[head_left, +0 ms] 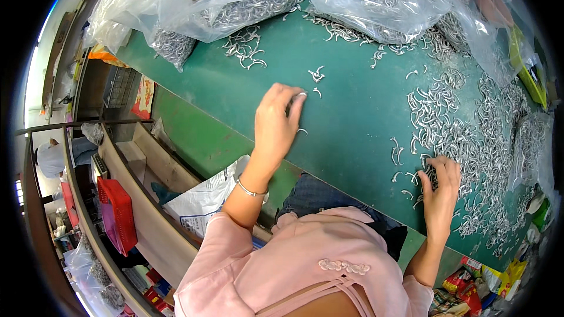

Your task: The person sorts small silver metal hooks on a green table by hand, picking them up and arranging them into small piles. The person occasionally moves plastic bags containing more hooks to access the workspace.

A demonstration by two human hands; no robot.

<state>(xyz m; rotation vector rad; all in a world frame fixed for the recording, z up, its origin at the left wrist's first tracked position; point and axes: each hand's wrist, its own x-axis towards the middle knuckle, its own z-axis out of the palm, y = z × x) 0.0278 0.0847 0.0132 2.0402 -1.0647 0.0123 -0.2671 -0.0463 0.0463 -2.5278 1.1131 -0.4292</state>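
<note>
My left hand (276, 118) is over the middle of the green table (346, 123), its thumb and forefinger pinched on a small curved metal piece (302, 94). A single curved piece lies just beyond these fingertips, and a little cluster of pieces (317, 74) sits farther off. Another piece rests by the thumb side of the wrist, near the table edge. On the right, my right hand (442, 191) reaches to the near-left border of a wide spread of silvery curved pieces (464, 123). Its thumb and forefinger are apart, and the other fingers bend down among the pieces.
Clear plastic bags full of the same pieces (252, 0) (376, 6) stand along the far side. A yellow-green tray (527, 70) is at the far right. Shelving with a red basket (117, 214) is at left; colourful packets (464, 287) lie below the right table edge.
</note>
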